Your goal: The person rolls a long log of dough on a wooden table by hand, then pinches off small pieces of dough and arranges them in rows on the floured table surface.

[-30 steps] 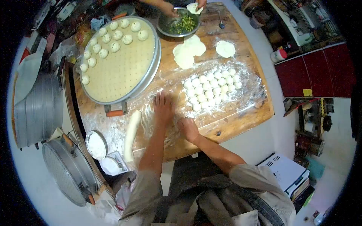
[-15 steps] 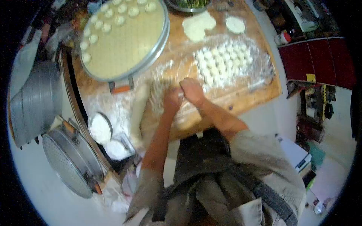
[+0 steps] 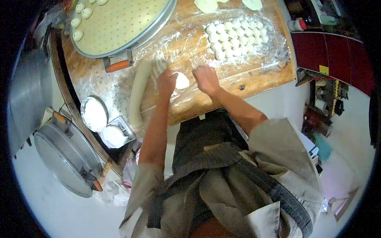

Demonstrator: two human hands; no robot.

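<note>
My left hand (image 3: 166,82) is closed at the left edge of a small round dough piece (image 3: 181,81) and grips it. To the right of that piece, my right hand (image 3: 206,79) is curled over the floured wooden table (image 3: 182,49); what it holds, if anything, is hidden. A long dough roll (image 3: 138,91) lies left of my left hand. Several dough balls (image 3: 237,38) sit in rows beyond my right hand. Flat dough wrappers (image 3: 206,4) show at the top edge.
A large round steamer tray (image 3: 119,27) with filled buns (image 3: 77,35) stands at the upper left. Bowls of white flour (image 3: 94,114) are at the table's left edge. A metal steamer (image 3: 67,158) stands lower left, dark red cabinets (image 3: 337,55) at right.
The view has tilted down, so the filling bowl and other person's hands are out of frame. My hands have come apart since the middle frame, and a round dough piece now shows between them.
</note>
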